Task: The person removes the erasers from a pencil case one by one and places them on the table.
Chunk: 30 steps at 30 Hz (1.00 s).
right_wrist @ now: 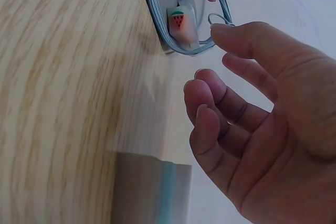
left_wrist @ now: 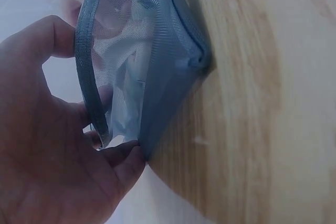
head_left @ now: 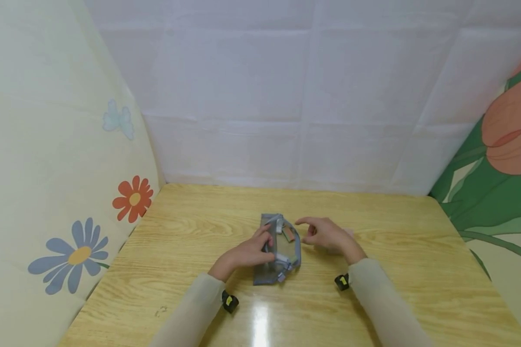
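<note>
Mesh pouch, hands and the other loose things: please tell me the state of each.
Mesh pouch: open
Watermelon-printed item: inside the pouch
Blue-striped item: on the table, partly out of frame
Left hand: holding the pouch
Right hand: loosely curled, holding nothing

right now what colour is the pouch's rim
The rim is grey-blue, clearest in the left wrist view.

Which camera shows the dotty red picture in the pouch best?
The right wrist view: the red picture is close up there, green top and dots clear. The head view shows the gray pouch, but the picture can't be made out. The left wrist view shows the pouch's mesh, not the picture.
</note>
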{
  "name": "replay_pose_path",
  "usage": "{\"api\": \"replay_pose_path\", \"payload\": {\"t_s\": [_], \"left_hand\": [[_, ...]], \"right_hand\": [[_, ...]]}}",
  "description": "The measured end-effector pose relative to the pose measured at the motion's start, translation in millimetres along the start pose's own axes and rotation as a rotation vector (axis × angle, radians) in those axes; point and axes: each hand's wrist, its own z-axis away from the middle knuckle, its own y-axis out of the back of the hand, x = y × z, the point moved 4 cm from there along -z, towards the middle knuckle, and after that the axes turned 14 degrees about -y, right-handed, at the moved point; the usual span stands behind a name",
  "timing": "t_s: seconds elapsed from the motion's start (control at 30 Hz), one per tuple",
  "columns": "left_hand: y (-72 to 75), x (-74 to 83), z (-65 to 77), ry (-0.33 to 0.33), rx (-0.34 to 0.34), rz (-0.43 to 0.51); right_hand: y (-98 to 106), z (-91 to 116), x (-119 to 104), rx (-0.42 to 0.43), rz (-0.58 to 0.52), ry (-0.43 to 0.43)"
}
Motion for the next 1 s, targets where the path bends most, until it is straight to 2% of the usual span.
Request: {"api": "replay_pose_path", "payload": {"t_s": [0.17,0.5,1.0], "left_hand": [[-0.5,-0.5,-0.7,0.000,-0.002,-0.003],[0.5,-0.6,-1.1,0.006,-0.012,0.001],[0.7,2.2,-1.6,0.008,-0.016,-0.002]], "right_hand": [[-5,-7,-4,-0.009,0.018,-0.032],[-11,-18,-10,-0.020,0.061,-0.018],[-15,-21,-20,-0.020,0.107,0.004]]}}
